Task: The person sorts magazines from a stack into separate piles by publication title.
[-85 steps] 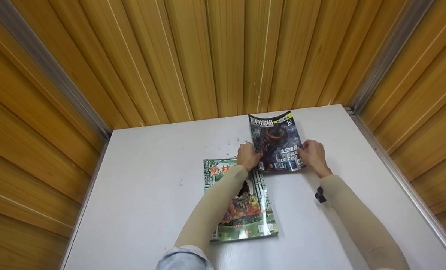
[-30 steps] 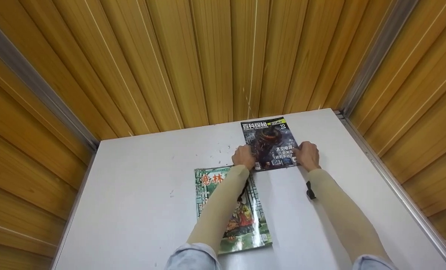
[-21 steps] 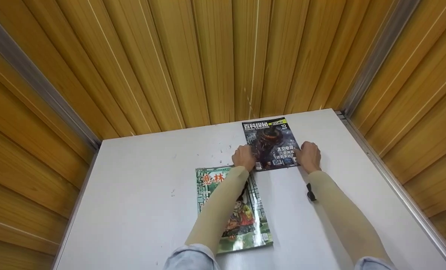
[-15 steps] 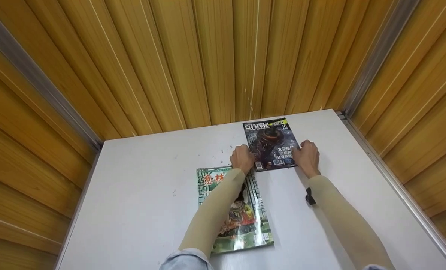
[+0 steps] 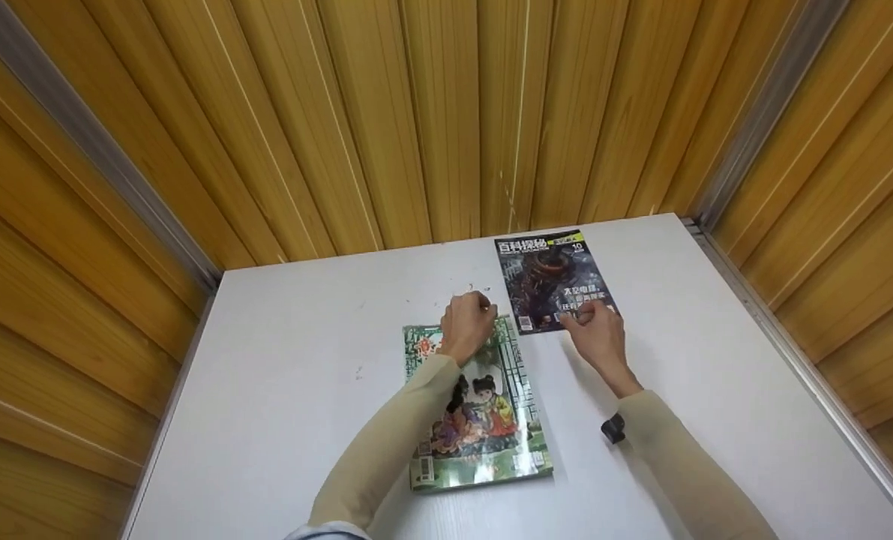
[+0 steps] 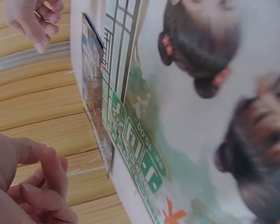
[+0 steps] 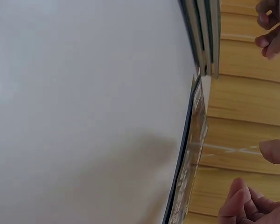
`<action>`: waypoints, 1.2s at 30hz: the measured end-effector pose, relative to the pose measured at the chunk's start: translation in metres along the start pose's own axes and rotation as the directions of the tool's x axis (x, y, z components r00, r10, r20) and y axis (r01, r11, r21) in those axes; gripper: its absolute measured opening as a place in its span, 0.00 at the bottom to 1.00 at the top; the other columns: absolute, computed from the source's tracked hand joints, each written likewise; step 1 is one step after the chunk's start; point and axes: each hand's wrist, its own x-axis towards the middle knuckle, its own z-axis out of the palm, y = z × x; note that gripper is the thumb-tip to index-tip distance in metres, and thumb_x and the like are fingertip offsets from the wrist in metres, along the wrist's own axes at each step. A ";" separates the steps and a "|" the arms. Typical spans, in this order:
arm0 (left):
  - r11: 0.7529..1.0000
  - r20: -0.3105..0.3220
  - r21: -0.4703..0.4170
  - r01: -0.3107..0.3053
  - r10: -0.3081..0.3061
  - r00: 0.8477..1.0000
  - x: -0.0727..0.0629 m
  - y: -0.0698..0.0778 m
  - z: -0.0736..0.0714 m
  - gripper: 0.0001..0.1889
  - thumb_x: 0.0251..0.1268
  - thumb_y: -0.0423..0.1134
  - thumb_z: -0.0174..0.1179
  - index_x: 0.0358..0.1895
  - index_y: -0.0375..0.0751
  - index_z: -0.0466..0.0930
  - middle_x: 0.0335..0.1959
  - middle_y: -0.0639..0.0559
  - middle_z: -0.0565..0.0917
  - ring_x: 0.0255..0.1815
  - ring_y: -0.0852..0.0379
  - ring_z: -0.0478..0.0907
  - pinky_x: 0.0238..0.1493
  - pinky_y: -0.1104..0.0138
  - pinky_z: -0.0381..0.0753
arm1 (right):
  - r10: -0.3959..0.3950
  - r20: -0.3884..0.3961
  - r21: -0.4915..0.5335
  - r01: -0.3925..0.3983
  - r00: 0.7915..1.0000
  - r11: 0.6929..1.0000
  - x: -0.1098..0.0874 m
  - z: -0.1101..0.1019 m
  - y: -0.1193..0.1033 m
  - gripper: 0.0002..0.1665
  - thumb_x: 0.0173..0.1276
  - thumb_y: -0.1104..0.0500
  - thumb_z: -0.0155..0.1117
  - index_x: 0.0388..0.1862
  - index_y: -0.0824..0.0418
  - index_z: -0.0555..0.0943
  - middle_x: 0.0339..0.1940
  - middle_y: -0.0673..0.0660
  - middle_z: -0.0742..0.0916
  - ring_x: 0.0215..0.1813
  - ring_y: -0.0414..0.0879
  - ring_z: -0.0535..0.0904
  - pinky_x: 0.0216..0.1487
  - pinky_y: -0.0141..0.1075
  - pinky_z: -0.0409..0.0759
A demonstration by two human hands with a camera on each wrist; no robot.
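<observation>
A dark magazine (image 5: 547, 281) with a yellow corner strip lies flat on the white table near its back edge. Nearer to me is a pile topped by a green illustrated magazine (image 5: 483, 420); the right wrist view shows several layers in the pile (image 7: 206, 42). Above the green cover's top end is my left hand (image 5: 467, 328), fingers loosely bent, holding nothing, with its forearm hiding part of the cover. My right hand (image 5: 600, 339) hovers over the lower right corner of the dark magazine, thumb and fingers apart and with nothing between them.
The white table (image 5: 289, 405) meets wood-patterned panel walls (image 5: 446, 127) at the back and sides. Metal rails (image 5: 813, 352) run along its side edges. Small dark marks (image 5: 360, 373) dot the surface. A black clip-like piece (image 5: 613, 429) sits at my right wrist.
The dark magazine has gone from bent up in both hands to lying flat on the table. Both hands have let go of it, the left moving left over the green magazine, the right drawing back.
</observation>
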 end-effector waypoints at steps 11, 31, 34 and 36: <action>0.992 -0.129 0.038 -0.119 0.123 0.984 -0.081 -0.026 -0.035 0.07 0.75 0.40 0.69 0.40 0.43 0.93 0.33 0.49 0.93 0.31 0.54 0.88 0.35 0.61 0.86 | 0.025 0.172 -0.001 -0.026 0.985 1.000 -0.074 -0.001 -0.020 0.22 0.73 0.50 0.76 0.46 0.69 0.86 0.35 0.61 0.89 0.36 0.49 0.82 0.40 0.38 0.76; 0.991 -0.222 0.131 0.032 -0.002 0.975 -0.199 -0.077 -0.060 0.12 0.64 0.43 0.79 0.33 0.39 0.88 0.21 0.55 0.81 0.21 0.67 0.69 0.24 0.70 0.69 | 0.027 0.357 -0.072 -0.001 0.934 0.997 -0.155 0.012 -0.030 0.28 0.65 0.46 0.84 0.42 0.70 0.85 0.27 0.55 0.84 0.29 0.44 0.74 0.31 0.34 0.70; 0.982 -0.213 0.163 0.097 -0.061 0.975 -0.209 -0.081 -0.056 0.16 0.61 0.46 0.82 0.34 0.38 0.87 0.23 0.54 0.82 0.22 0.64 0.74 0.24 0.67 0.73 | 0.024 0.349 -0.078 0.003 0.937 0.997 -0.160 0.014 -0.031 0.29 0.64 0.45 0.85 0.42 0.70 0.85 0.27 0.55 0.83 0.29 0.45 0.73 0.30 0.34 0.69; 0.974 -0.194 0.183 0.134 -0.098 0.976 -0.214 -0.083 -0.055 0.18 0.59 0.48 0.83 0.34 0.39 0.86 0.25 0.52 0.84 0.23 0.61 0.77 0.24 0.65 0.75 | 0.012 0.338 -0.080 0.015 0.941 0.997 -0.163 0.016 -0.032 0.29 0.63 0.46 0.85 0.41 0.70 0.85 0.27 0.55 0.83 0.29 0.45 0.73 0.30 0.34 0.68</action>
